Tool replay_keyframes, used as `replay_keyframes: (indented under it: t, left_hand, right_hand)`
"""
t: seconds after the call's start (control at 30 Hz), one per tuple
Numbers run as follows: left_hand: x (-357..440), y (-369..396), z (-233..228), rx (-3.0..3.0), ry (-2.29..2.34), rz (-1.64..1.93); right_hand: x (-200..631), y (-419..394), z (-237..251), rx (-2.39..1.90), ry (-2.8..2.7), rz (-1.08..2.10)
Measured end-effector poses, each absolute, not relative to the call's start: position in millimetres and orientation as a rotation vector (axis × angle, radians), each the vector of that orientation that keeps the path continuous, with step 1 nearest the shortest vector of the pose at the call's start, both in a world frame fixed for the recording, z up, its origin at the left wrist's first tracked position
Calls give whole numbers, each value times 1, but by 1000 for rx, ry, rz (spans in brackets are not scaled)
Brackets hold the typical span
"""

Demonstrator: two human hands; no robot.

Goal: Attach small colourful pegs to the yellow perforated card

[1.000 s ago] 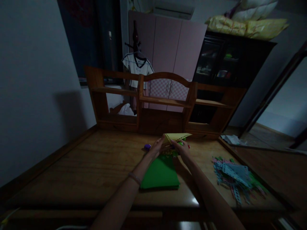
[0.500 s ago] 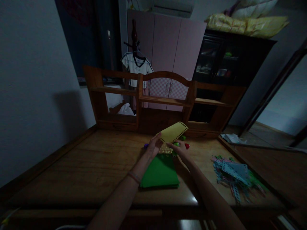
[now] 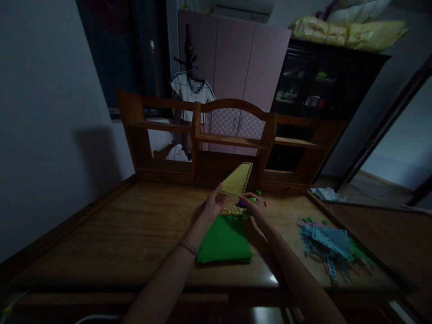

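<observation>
My left hand grips a yellow sheet by its lower left side. Dark punched holes run along the sheet's right and lower edges, and it is held tilted above the table. At its lower right corner my right hand is closed, with the fingertips against the edge. Just below those fingertips shows a small purple object, partly hidden. Small yellow bits are scattered beneath the sheet. Nearer to me lies a stack of green sheets, between my forearms.
A pile of blue, pink and green punched pieces lies on the table's right side. Small green and red objects sit behind my right hand. A wooden shelf unit stands along the far edge of the wooden table. A wall borders the left.
The yellow sheet has turned more upright, its far end moving left and up. My right hand's fingers have come to its lower right corner, and a purple object now shows beside them.
</observation>
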State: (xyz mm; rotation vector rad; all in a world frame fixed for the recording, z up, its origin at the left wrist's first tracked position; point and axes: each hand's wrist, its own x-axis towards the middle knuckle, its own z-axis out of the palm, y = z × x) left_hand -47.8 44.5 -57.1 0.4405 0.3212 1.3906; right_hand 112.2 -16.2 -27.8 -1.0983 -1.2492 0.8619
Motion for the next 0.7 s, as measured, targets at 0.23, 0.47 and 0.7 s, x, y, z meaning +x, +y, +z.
replay_keyframes:
  t: [0.23,0.47,0.7]
  left_hand:
    - [-48,40,-52,469,404,1412]
    - [-48,34,-46,507,479,1417]
    - [-46,25,-40,599,490,1409]
  right_hand:
    - [111,-19,-24,-1068,-1204,854]
    - [114,-20,-21,-1041,-1179,819]
    - [121,-12,-28,-1078,-1119,747]
